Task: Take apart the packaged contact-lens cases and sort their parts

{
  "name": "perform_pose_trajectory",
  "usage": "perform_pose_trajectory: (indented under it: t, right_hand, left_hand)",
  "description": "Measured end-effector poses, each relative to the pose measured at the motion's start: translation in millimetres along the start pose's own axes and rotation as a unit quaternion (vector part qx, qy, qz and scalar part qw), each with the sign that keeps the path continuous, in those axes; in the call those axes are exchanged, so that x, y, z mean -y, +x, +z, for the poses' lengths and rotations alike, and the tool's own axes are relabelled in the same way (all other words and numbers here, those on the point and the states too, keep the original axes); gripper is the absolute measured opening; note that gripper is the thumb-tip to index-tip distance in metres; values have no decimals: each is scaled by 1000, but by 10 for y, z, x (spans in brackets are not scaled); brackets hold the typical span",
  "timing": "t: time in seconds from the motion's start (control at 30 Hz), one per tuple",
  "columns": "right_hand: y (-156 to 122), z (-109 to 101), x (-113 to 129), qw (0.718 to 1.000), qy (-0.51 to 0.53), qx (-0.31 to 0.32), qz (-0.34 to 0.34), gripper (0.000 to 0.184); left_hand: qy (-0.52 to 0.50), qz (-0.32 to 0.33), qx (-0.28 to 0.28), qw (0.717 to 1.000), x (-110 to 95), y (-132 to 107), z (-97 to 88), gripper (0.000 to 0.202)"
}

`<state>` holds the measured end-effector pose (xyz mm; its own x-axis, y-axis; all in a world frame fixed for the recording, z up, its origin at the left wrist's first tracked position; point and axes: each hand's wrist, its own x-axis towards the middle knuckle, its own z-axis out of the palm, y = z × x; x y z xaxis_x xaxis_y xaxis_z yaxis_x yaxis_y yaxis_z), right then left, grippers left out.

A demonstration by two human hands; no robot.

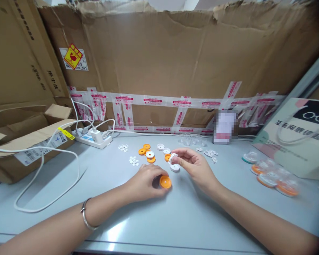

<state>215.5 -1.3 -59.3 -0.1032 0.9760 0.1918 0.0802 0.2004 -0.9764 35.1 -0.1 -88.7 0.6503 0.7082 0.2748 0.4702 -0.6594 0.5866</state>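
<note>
My left hand (146, 180) is closed around a round orange piece (165, 182), its shallow dished face turned up towards me, low over the table. My right hand (195, 166) pinches a small white plastic part (173, 158); its exact shape is partly hidden by the fingertips. Just below and behind those fingers lie a white ring (174, 168) and an orange ring (167, 157). Two more white rings, one a white disc (160, 146), rest a little farther back. To the left, several orange rings (151, 160) sit in a cluster with a white ring (150, 154) on top.
Small white discs (134, 161) lie in piles on the left. Clear domes (192, 140) and tiny white parts (211, 153) are at the back right. Assembled dome-topped pieces (287, 187) stand right, beside a paper bag (289, 141). A power strip (95, 140) and cable are left; cardboard (154, 53) walls the back.
</note>
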Motion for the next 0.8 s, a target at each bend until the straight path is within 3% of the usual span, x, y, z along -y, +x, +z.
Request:
perform_pose_trajectory:
  t: [0.13,0.23,0.33,0.5,0.6,0.8]
  right_hand:
    - [-23,32,54,1000,22,-11,-14,26]
    - [-40,80,81,999,32,-9,-24,27]
    - [-58,145,85,999,38,-12,-27,28]
    - [-93,220,109,996,82,13,-26,25]
    - [-113,221,165,997,49,26,-47,15]
    - [-142,218,217,998,35,6,-51,15]
  left_hand:
    - [-9,-3,-36,999,-33,6,-73,34]
    - [-27,20,-162,986,-99,11,-135,26]
    - [-5,82,-274,958,-155,16,-166,25]
    - [41,160,-293,942,-190,24,-177,20]
    - [64,172,-329,926,-190,31,-213,20]
    - [145,175,-358,906,-155,58,-281,22]
